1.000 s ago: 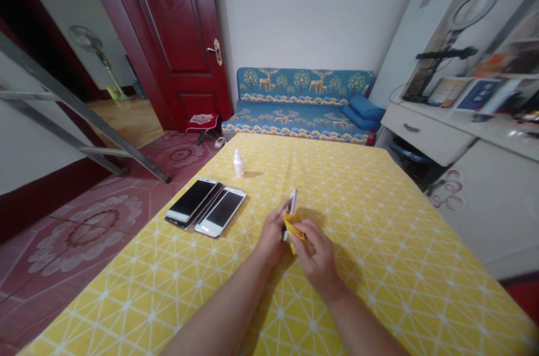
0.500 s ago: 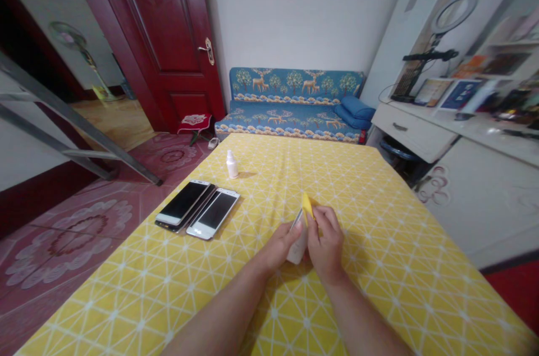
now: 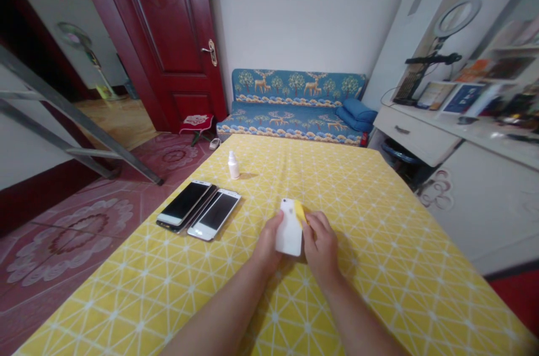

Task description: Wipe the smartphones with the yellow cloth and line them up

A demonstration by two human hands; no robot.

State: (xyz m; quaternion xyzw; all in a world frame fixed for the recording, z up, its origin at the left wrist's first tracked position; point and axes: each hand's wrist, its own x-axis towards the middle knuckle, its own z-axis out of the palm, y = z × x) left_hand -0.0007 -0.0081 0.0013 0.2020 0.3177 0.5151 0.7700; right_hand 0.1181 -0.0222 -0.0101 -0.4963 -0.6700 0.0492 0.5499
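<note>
A person's two bare forearms reach out from the bottom of the head view over a counter [image 3: 379, 221] covered in a yellow cloth printed with white triangle lines. The left hand [image 3: 266, 243] holds a white phone [image 3: 288, 227] just above the middle of the counter. The phone's plain back faces up and its long side points away from the person. The grip of this hand is closed on the phone's left edge and underside.

The right hand [image 3: 322, 243] is just beside it, touching the phone's right edge. Its grip is pinched together on a small yellow cloth [image 3: 300, 211], which is pressed against the upper right side of the phone.

To the left, well apart from the hands, three phones [image 3: 199, 211] lie side by side with dark screens up, near the counter's left edge. Beyond them stands a small white bottle [image 3: 233, 165], upright.

Past the far end of the counter is a blue sofa [image 3: 295, 103] patterned with deer and trees, set against a white wall. A dark red door [image 3: 168, 30] stands open on the left, above a red patterned tile floor [image 3: 84, 232]. On the right is a white desk [image 3: 415, 134] with a ring light [image 3: 457, 14] above it.
</note>
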